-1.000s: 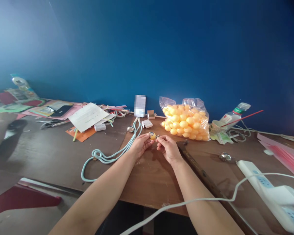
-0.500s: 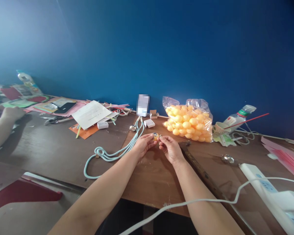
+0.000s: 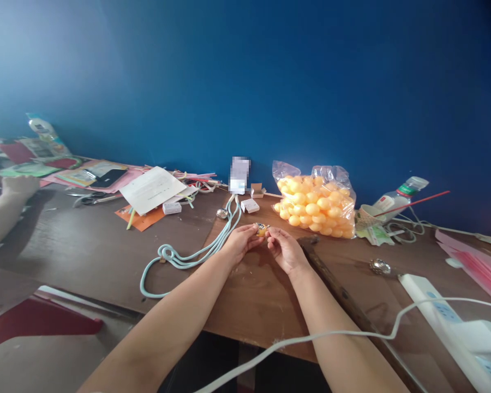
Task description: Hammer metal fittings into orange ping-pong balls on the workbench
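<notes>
Left hand (image 3: 240, 243): pinching small orange ball (image 3: 262, 231).
Right hand (image 3: 284, 249): fingertips pinched at ball's metal fitting.
Change: hands barely shifted, grip unchanged.

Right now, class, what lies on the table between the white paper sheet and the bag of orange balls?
The head view shows two small white boxes, pale blue cords and a small open carton.
</notes>
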A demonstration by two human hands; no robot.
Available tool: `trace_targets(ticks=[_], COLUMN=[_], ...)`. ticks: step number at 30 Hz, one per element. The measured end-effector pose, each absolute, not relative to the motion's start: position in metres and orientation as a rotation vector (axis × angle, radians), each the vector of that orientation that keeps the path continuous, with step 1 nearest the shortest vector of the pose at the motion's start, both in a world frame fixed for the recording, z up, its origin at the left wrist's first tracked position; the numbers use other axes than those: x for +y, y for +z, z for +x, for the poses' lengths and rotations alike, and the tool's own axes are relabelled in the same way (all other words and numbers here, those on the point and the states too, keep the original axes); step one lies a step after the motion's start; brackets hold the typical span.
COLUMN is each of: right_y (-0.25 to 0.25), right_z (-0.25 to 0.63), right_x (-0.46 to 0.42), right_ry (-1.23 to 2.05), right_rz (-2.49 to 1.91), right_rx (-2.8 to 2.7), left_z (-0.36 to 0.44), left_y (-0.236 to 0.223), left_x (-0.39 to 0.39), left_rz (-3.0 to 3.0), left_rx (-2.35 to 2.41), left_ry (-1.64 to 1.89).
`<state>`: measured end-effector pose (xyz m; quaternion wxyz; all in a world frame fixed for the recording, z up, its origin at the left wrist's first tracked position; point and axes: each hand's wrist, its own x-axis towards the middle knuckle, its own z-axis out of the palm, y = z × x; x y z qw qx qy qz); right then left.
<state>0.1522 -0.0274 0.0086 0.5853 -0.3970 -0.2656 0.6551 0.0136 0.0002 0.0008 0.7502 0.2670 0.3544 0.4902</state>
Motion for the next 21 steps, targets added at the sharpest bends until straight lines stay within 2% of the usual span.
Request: trace_targets(ticks=[21], right_y=[0.0124], right_z=[0.1550], right_x=[-0.0289], right_ry=[1.503], right_rz=[-0.898], right_rx=[-0.578], left_z=[0.0137], left_y=[0.0000], left_x=[0.0015], left_rz=[0.582], left_rx=[0.781], left_ry=[1.070])
